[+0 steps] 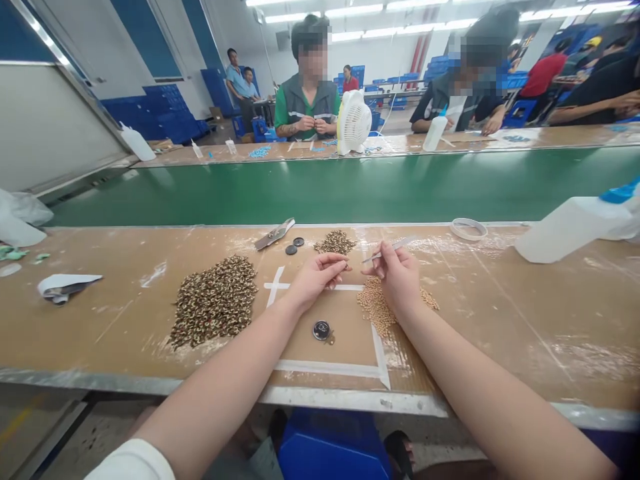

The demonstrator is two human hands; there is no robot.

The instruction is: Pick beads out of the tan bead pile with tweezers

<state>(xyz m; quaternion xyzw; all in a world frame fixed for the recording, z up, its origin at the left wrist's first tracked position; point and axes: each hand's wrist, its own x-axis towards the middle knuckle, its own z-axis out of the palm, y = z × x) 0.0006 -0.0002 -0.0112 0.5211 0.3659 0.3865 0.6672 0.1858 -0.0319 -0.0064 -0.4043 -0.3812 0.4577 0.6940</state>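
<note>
- Black disc point(321, 330) on table point(480, 333), 7 o'clock from tiny piece point(346, 266).
- Tan bead heap point(373, 310), 5 o'clock, partly hidden by right hand point(400, 275).
- Left hand point(320, 272), 9 o'clock: fingers pinched on tiny piece; judged light, stiff, easily dropped; grip its edge.
- Right hand, 3 o'clock: fingers closed on slim tool point(372, 257); hold mid-shaft.

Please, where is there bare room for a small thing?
The table is bare right of the tan pile, below the ring and bottle; also between the scrap and dark pile. Crowded: around the left hand and right hand.
</note>
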